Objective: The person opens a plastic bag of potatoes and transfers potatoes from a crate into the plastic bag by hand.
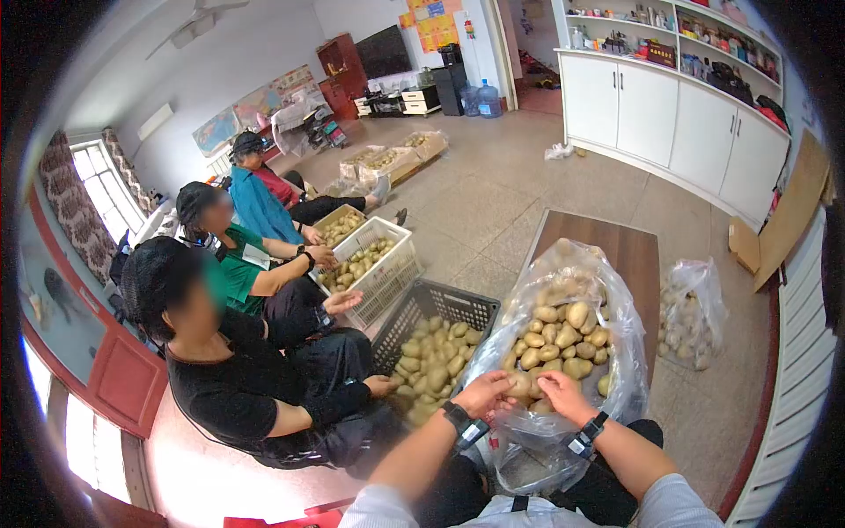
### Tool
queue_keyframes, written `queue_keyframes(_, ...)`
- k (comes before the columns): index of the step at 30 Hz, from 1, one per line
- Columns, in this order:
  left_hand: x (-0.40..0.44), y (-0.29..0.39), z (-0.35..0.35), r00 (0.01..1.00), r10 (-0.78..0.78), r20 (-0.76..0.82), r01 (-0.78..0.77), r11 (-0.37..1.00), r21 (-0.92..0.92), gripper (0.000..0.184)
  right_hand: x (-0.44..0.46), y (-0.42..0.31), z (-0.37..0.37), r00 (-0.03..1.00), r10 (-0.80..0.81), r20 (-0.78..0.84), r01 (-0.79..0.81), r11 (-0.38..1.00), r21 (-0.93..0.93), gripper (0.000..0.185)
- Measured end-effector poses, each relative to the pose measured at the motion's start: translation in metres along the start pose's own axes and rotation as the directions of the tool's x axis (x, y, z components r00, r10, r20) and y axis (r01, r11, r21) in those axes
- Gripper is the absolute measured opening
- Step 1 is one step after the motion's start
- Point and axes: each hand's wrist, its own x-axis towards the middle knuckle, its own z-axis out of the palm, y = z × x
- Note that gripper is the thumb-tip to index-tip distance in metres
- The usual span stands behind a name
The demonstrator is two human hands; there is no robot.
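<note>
My left hand [484, 395] and my right hand [564, 396] are close together over the near end of a clear plastic bag [627, 370]. Between them is a potato [524, 385], with the curled fingers of both hands on it. Inside the open bag lies a heap of yellowish potatoes [563, 338]. Just left of the bag stands a dark grey plastic crate [458, 302], also filled with potatoes. The bag rests on a brown wooden board or low table [563, 231].
A person in black [231, 378] sits beside the dark crate, one hand at its edge. Two more people sit beyond, near white crates [387, 282] of potatoes. Another bag of potatoes [691, 317] stands on the floor at right. White cabinets [647, 114] line the back right.
</note>
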Motion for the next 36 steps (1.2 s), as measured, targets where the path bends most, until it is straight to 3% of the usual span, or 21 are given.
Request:
queue_keyframes(1,0.001,0.0,-0.002,1.0,-0.002,0.001,0.002,1.0,0.001,0.045,0.0,0.008,-0.001,0.987,-0.112,-0.114,0.1,0.99,-0.1,0.028)
queue_keyframes(2,0.003,0.001,-0.005,0.997,0.069,-0.018,-0.07,0.996,-0.063,0.04,-0.002,0.009,-0.006,0.987,-0.111,-0.116,0.1,0.99,-0.099,0.028)
queue_keyframes(4,0.006,0.002,-0.013,0.99,0.134,-0.041,-0.138,0.982,-0.126,0.035,-0.007,0.01,-0.017,0.985,0.032,-0.172,-0.094,0.926,-0.365,0.029)
queue_keyframes(5,0.005,0.005,-0.017,0.985,0.164,-0.056,-0.171,0.972,-0.16,0.033,-0.01,0.016,-0.021,0.984,0.034,-0.173,-0.096,0.927,-0.363,0.029)
queue_keyframes(7,0.004,0.009,-0.026,0.968,0.236,-0.089,-0.249,0.95,-0.186,0.029,-0.018,0.025,-0.025,0.973,-0.135,-0.185,-0.034,0.712,-0.701,0.033)
queue_keyframes(12,0.018,0.0,-0.074,0.947,0.248,-0.204,-0.293,0.927,-0.233,0.031,-0.024,0.028,-0.021,0.975,-0.103,-0.195,-0.084,0.643,-0.761,0.024)
queue_keyframes(14,0.025,-0.011,-0.098,0.842,0.481,-0.243,-0.395,0.858,0.327,0.026,-0.027,0.022,-0.017,0.975,-0.09,-0.202,-0.103,0.623,-0.775,0.02)
queue_keyframes(15,0.021,-0.012,-0.117,0.761,0.639,-0.11,-0.312,0.51,0.801,0.028,-0.029,0.022,-0.015,0.974,-0.09,-0.207,-0.109,0.613,-0.782,0.017)
queue_keyframes(16,0.021,-0.015,-0.131,0.761,0.64,-0.108,-0.314,0.508,0.803,0.028,-0.03,0.021,-0.014,0.973,-0.091,-0.212,-0.115,0.602,-0.79,0.013)
queue_keyframes(18,0.022,-0.023,-0.151,0.76,0.645,-0.075,-0.215,0.359,0.908,0.03,-0.03,0.027,-0.012,0.971,-0.089,-0.22,-0.127,0.587,-0.8,0.013)
queue_keyframes(19,0.033,-0.035,-0.17,0.724,0.688,-0.056,-0.391,0.475,0.788,0.032,-0.029,0.029,-0.012,0.97,-0.086,-0.226,-0.139,0.57,-0.81,0.013)
queue_keyframes(20,0.029,-0.035,-0.172,0.723,0.688,-0.055,-0.392,0.475,0.788,0.032,-0.03,0.027,-0.011,0.97,-0.087,-0.227,-0.139,0.569,-0.81,0.013)
queue_keyframes(23,0.013,-0.025,-0.166,0.643,0.758,-0.111,-0.26,0.352,0.899,0.032,-0.031,0.022,-0.011,0.967,-0.055,-0.248,-0.177,0.555,-0.813,0.015)
queue_keyframes(25,-0.012,-0.002,-0.134,0.708,0.668,-0.231,0.286,0.029,0.958,0.036,-0.033,0.014,-0.011,0.962,-0.027,-0.272,-0.212,0.552,-0.806,0.019)
queue_keyframes(28,0.085,-0.083,-0.28,0.675,0.705,-0.217,0.004,0.291,0.957,0.025,-0.032,0.015,-0.014,0.958,0.014,-0.287,-0.243,0.573,-0.783,0.024)
queue_keyframes(29,0.084,-0.083,-0.277,0.675,0.705,-0.217,0.004,0.29,0.957,0.025,-0.032,0.017,-0.015,0.958,0.015,-0.288,-0.244,0.573,-0.782,0.024)
queue_keyframes(31,0.083,-0.08,-0.271,0.54,0.796,-0.274,-0.18,0.427,0.886,0.052,-0.032,0.019,-0.016,0.954,0.033,-0.297,-0.257,0.601,-0.757,0.027)
queue_keyframes(34,0.084,-0.09,-0.276,0.45,0.835,-0.318,-0.211,0.445,0.87,0.047,-0.029,0.029,-0.019,0.952,0.061,-0.299,-0.276,0.591,-0.758,0.03)
queue_keyframes(36,0.108,-0.107,-0.316,0.526,0.744,-0.412,-0.172,0.567,0.806,0.041,-0.03,0.028,-0.021,0.948,0.064,-0.311,-0.286,0.598,-0.749,0.031)
